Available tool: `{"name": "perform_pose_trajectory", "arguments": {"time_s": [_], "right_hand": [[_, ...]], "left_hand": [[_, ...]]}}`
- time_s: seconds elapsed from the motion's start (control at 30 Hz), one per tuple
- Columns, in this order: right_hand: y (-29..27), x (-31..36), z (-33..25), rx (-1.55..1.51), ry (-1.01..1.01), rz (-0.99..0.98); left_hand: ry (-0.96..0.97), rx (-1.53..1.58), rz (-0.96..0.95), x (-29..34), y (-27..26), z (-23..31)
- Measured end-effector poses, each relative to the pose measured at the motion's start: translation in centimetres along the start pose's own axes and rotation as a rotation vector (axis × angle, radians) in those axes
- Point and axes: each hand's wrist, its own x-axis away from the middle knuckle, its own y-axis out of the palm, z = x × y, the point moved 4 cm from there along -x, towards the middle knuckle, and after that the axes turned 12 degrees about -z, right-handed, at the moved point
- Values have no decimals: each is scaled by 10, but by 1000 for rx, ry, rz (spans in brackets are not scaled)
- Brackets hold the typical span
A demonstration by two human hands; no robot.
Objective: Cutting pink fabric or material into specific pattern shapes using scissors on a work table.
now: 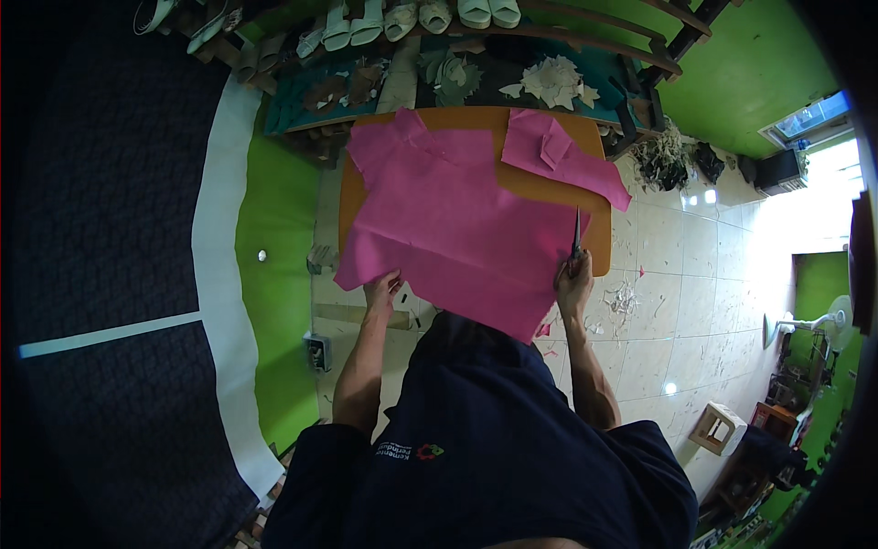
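Observation:
A large pink sheet of material (439,210) lies over the orange-brown table (599,261), its near edge hanging toward me. My left hand (384,289) grips the sheet's near left edge, fingers curled at the border. At the right edge, my right hand (574,282) is wrapped round the handles of a pair of scissors (577,233). The blades point away from me, close along the sheet's right side. A smaller pink piece (558,156) with a folded scrap on it rests at the table's far right, its tip hanging past the corner.
Beyond the table, a low green-topped bench (302,96) holds pale cut scraps (553,82). Sandals (366,26) line the shelf above it. Shavings (624,297) litter the tiled floor at right. A white stool (718,428) and a fan (834,316) stand farther right.

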Motion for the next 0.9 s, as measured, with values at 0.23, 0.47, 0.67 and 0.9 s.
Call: {"name": "perform_pose_trajectory", "arguments": {"time_s": [0.23,0.47,0.67,0.9], "right_hand": [[-17,-76,-22,50,-99,-75],[-30,-150,17,335,-43,-67],[-32,-100,28,297,-75,3],[31,59,20,-198,407,-656]], "left_hand": [[37,17,-58,17,30,-19],[-59,198,-74,19,60,-69],[-34,361,-165,31,86,-94],[5,274,-145,45,105,-119]]}}
